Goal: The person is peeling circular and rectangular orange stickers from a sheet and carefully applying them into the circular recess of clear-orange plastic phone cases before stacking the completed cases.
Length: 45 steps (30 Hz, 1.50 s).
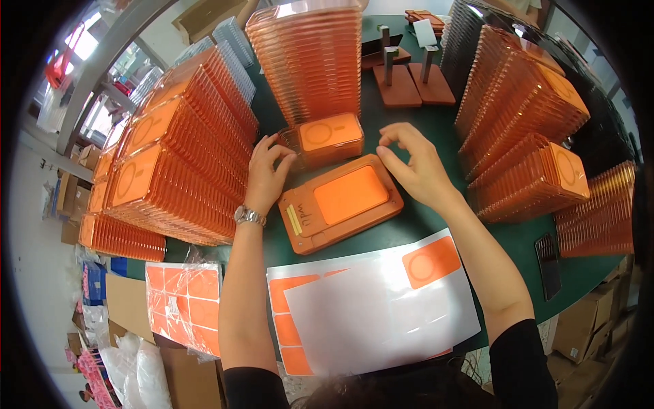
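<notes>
A brown fixture block lies on the table between my forearms, with a bright orange rectangular panel in its recess. My left hand is open, thumb and fingers apart, at the left end of a short stack of clear plastic trays; whether it touches them I cannot tell. An orange sticker with a ring mark tops that stack. My right hand is open and empty, its curved fingers just above the block's far right corner. Nearer me lie orange sticker sheets, partly covered by white backing paper.
Tall tray stacks rise at left, a tray tower at the back, and more tray stacks at right. Two brown plates with upright handles stand behind. A phone lies right; plastic-wrapped sticker sheets lie left.
</notes>
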Available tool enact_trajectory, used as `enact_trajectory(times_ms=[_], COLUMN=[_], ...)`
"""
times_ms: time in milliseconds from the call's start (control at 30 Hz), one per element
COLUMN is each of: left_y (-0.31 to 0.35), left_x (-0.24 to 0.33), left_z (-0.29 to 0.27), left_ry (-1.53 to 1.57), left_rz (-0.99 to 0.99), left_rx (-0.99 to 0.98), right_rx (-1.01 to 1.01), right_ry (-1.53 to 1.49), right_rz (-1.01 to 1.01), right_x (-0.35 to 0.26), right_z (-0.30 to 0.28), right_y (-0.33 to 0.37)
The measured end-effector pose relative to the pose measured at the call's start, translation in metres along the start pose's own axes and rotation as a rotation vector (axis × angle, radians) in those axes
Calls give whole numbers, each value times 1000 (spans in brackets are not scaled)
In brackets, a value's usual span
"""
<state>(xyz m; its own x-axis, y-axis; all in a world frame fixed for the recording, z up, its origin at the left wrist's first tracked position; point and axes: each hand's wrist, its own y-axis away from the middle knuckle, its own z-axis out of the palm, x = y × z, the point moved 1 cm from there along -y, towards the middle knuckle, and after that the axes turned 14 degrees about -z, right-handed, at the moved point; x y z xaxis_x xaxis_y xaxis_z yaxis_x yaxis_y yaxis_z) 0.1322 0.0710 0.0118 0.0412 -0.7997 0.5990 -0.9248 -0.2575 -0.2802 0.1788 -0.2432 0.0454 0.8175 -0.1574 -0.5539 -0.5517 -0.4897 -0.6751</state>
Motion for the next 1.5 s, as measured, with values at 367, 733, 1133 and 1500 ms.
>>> enact_trajectory(times_ms=[367,733,1133,1500], left_y=[132,145,156,147], left_x=[52,64,50,35], left_z=[-13,-4,7,-11], left_ry=[252,51,-15,1], left_rz=[-167,-99,-199,-393], left_rx=[-139,55,258,-37], right_rx=[47,-3,-77,-299], right_ry=[-205,-472,-625,11], right_rz=[341,633,784,147], right_x=[34,37,33,33], right_z=[11,26,29,9], right_y=[52,38,22,27])
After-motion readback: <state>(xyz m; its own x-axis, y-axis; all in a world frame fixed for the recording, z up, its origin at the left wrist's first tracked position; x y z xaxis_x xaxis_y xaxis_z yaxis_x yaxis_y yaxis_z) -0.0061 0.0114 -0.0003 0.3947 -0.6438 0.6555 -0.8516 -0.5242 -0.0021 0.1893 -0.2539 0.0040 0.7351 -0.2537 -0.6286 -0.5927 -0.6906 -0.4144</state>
